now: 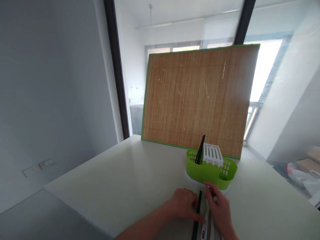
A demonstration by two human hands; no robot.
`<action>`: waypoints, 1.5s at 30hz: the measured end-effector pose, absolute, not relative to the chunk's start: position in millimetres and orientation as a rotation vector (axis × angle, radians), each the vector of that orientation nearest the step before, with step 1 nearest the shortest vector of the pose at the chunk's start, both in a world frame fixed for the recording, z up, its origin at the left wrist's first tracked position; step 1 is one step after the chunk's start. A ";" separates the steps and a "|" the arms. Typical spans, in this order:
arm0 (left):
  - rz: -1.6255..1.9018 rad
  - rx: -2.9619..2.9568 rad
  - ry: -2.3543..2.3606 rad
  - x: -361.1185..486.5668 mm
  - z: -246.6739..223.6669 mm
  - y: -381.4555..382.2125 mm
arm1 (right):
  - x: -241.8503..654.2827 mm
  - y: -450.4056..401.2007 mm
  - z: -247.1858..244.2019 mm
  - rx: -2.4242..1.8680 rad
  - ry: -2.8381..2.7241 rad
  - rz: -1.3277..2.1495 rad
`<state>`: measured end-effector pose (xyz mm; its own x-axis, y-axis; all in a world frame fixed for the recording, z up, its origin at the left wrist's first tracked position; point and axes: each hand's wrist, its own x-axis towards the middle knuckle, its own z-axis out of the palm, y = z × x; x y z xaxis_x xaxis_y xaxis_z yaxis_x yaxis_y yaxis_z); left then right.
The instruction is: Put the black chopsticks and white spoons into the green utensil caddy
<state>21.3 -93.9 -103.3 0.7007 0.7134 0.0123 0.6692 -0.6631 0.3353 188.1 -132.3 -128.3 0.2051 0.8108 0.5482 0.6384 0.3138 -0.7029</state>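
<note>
Low over the table's near part, my left hand (185, 204) curls its thumb and fingers around black chopsticks (195, 229) that point away from me. Close beside it, my right hand (219, 206) has its fingertips pinched at the far end of a slim white utensil (204, 230); the fingers partly cover it, so its exact kind does not show. Another pale, slender piece (212, 230) lies alongside, partly under the right hand. Just beyond both hands stands a green cutlery holder (196, 170) with a white slotted rack (213, 154) and black chopsticks (200, 149) upright in its left compartment.
A bamboo mat with green edging (197, 100) stands upright behind the holder, in front of glass panels. The pale table (120, 180) reaches left toward a wall with a socket (46, 163). Bags and boxes (302, 173) sit beyond the right edge.
</note>
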 end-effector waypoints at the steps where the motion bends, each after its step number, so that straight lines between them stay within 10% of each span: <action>1: 0.172 2.642 1.059 22.5 -103.2 -94.4 | 188.1 -132.9 -128.0 -1.390 -1.506 0.189; 18: 0.220 2.580 1.487 4.6 -93.2 -84.7 | 182.9 -135.3 -134.7 -1.340 -1.794 0.032; 30: 0.402 1.804 0.893 -15.7 -81.8 -66.2 | 179.9 -139.9 -126.6 -1.368 -1.923 -0.072; 45: 1.247 1.638 0.847 21.6 -83.2 -95.9 | 156.8 -141.9 -130.4 -1.375 -1.991 0.237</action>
<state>21.6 -95.9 -83.2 0.2622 0.8948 0.3615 0.0070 -0.3763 0.9265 156.8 -141.9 -130.4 -0.1959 0.8779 0.4370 0.7505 0.4210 -0.5094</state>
